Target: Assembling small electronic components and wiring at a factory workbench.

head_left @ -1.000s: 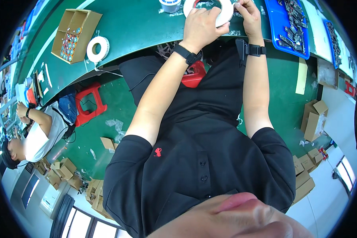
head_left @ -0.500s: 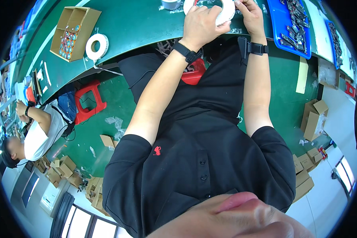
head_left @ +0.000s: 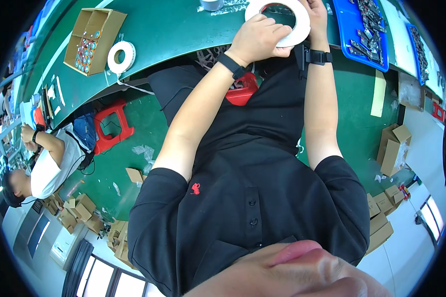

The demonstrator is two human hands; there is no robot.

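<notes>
A large roll of white tape is raised at the near edge of the green table, with its flat side showing. My left hand grips its lower left rim, fingers curled over the ring. Just right of the roll, my right hand has its fingers bent together by the far edge of the tape. Its fingertips are partly cut off by the top of the picture, so whatever they pinch is hidden. A grey roll of tape lies on the table beyond my left hand.
At left on the green table are a cardboard box of small round cylinders and another white tape roll. Blue trays of black parts lie at right. A red stool is below; another person sits far left.
The white tape roll has moved right and nearer, together with my left hand. It now overlaps the space beside my right hand, which has shifted slightly up and whose fingers show less.
</notes>
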